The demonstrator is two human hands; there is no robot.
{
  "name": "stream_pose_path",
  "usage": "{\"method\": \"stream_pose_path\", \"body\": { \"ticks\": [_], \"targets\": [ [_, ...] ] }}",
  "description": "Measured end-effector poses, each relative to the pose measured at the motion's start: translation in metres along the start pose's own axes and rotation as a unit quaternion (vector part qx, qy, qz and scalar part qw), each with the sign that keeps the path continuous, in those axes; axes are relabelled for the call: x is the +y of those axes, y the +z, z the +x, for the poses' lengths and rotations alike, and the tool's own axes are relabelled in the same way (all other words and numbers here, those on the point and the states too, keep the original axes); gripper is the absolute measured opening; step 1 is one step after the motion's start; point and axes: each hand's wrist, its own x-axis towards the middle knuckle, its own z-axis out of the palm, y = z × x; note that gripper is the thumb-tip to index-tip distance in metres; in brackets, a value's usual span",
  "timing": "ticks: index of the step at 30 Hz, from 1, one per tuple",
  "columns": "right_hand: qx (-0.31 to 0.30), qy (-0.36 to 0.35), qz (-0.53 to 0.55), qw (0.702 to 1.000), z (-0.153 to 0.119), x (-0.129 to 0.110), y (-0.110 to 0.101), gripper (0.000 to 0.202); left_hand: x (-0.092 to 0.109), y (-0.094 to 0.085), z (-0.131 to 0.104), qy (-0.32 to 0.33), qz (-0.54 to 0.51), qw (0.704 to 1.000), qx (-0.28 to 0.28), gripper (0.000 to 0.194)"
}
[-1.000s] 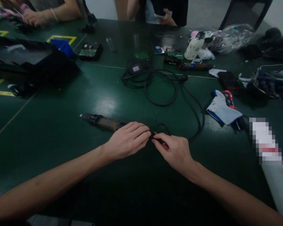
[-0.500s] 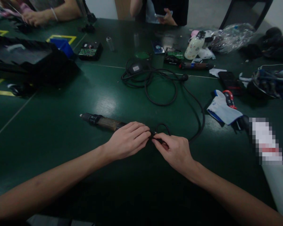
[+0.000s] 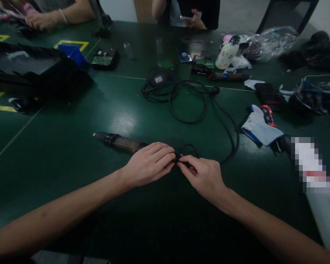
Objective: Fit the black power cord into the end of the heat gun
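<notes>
You are working over a dark green table (image 3: 57, 146), which is stretching beneath everything here. Taking your hands as the centre of the dial, a black bin (image 3: 53, 71) is standing at 10 o'clock, well apart from them. A black cable (image 3: 238, 135) is lying in loose loops at 12 o'clock, running down past 2 o'clock and disappearing behind your right hand (image 3: 205, 178). The screwdriver-like tool (image 3: 126, 144) is lying on the table, its nose pointing toward 10 o'clock. Your left hand (image 3: 150, 165) is covering its rear, fingers together and clamping it. Your right thumb and forefinger are pinching the cable just beside; they are hiding the joint, so I cannot tell whether cable and tool are touching. A white glove (image 3: 260, 126) is resting between 2 and 3 o'clock, a small red-and-black object (image 3: 268, 115) lying against it. A bright metal tip (image 3: 94, 135) is showing at the tool's nose.
</notes>
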Motion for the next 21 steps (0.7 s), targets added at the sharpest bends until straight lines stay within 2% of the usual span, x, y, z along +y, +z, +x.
{"method": "stream_pose_path", "body": {
  "ticks": [3,11,18,21],
  "targets": [
    [0.003,0.001,0.005,1.000,0.0000,-0.0001,0.0002,0.018,0.0002,0.0000,0.0005,-0.003,0.008,1.000,0.013,0.020],
    [0.001,0.003,0.004,1.000,-0.0005,0.0002,0.0006,0.018,-0.0018,0.0010,-0.0024,0.015,0.010,1.000,-0.001,0.018],
    [-0.003,-0.001,0.013,1.000,-0.0001,-0.0001,-0.0005,0.019,-0.0003,0.0009,-0.0012,-0.002,0.008,1.000,0.015,0.020],
    [0.001,-0.002,0.010,1.000,0.0001,-0.0001,-0.0002,0.018,-0.0019,0.0020,-0.0029,0.005,0.012,1.000,-0.001,0.017]
  ]
}}
